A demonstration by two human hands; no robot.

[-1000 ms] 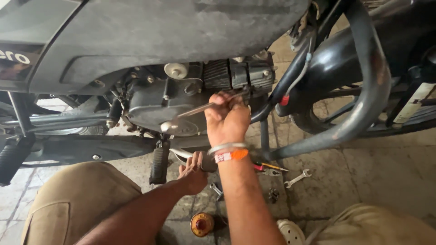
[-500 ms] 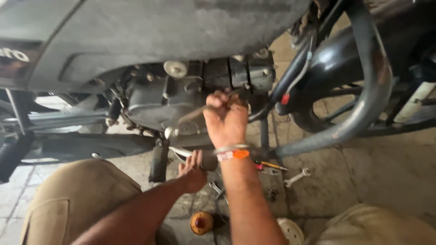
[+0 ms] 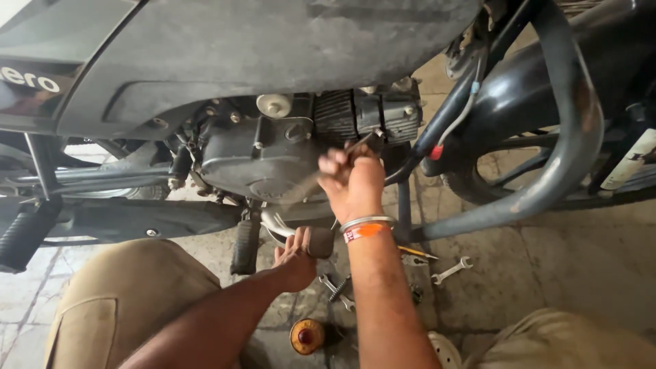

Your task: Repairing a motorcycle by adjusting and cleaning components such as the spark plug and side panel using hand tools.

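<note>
Stone-tiled floor (image 3: pixel 581 287) carries scattered spanners (image 3: pixel 451 270) beneath the motorcycle engine (image 3: pixel 266 154); right hand (image 3: pixel 355 184) grips a thin tool (image 3: pixel 359 145), left hand (image 3: pixel 297 256) clasps the kick lever (image 3: pixel 277 225).

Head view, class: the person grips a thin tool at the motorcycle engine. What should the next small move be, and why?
Probably steady the thin tool before pushing further. The right hand is blurred at the engine case, so its tip placement is unclear, while the left hand already braces on the lever below.

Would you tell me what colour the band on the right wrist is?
Orange, beside a silver bangle; the band on the right hand shows in the head view.
</note>
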